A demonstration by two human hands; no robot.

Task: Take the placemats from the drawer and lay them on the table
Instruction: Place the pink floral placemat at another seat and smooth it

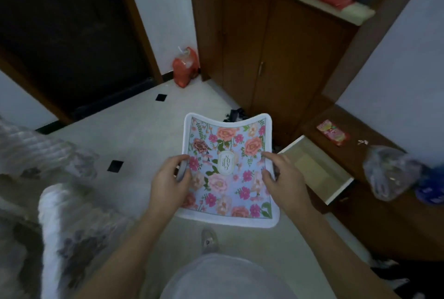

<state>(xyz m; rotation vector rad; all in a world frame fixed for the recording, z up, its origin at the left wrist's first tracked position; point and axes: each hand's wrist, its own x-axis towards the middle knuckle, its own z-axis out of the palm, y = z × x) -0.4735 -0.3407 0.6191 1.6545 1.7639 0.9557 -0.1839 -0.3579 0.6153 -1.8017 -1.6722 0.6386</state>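
Observation:
A floral placemat (228, 171) with a white border and pale blue ground hangs in the air in front of me, above the tiled floor. My left hand (170, 181) grips its left edge, thumb on top. My right hand (283, 178) pinches the right edge. The mat sags slightly in the middle, its far corners curling up. To the right, the drawer (319, 169) of a low dark wooden cabinet stands pulled out, with a pale inside and a flat yellowish sheet in it. Whether more mats are stacked under the top one I cannot tell.
A tall brown cabinet (264, 53) stands ahead. A red bag (185, 67) sits on the floor by the wall. A clear plastic bag (389, 171) and a red packet (332, 132) lie on the low cabinet. Plastic-wrapped furniture (48, 202) fills the left.

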